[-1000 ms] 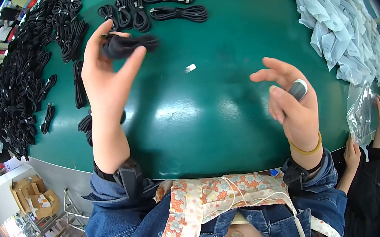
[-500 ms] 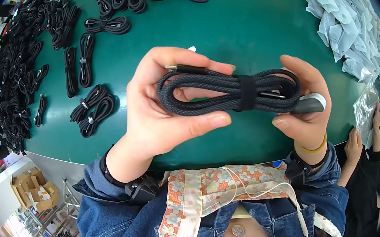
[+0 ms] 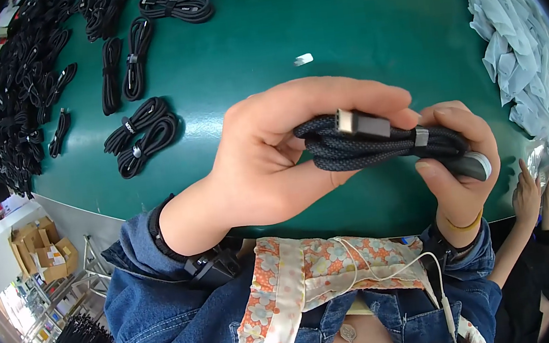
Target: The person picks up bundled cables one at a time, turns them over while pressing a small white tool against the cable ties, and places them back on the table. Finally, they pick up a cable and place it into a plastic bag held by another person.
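Observation:
A coiled black braided charging cable, with a strap around it, is held above the table between both hands. My left hand closes around its left end, fingers over the top and thumb below. The metal-tipped plug lies along the coil and points left. My right hand pinches the right end between thumb and fingers. A dark grey piece with a white edge also sits in that hand, against the palm side; its kind I cannot make out. The fingers partly hide the coil's right end.
Bundled black cables lie on the green table, with a large heap of cables at left. A small white scrap lies beyond my hands. Translucent bags pile up at right, near another person's hands.
The cable coil has been turned in my hands, from its broad face to a narrower side with the plug toward me. Both hands have shifted right and slightly down.

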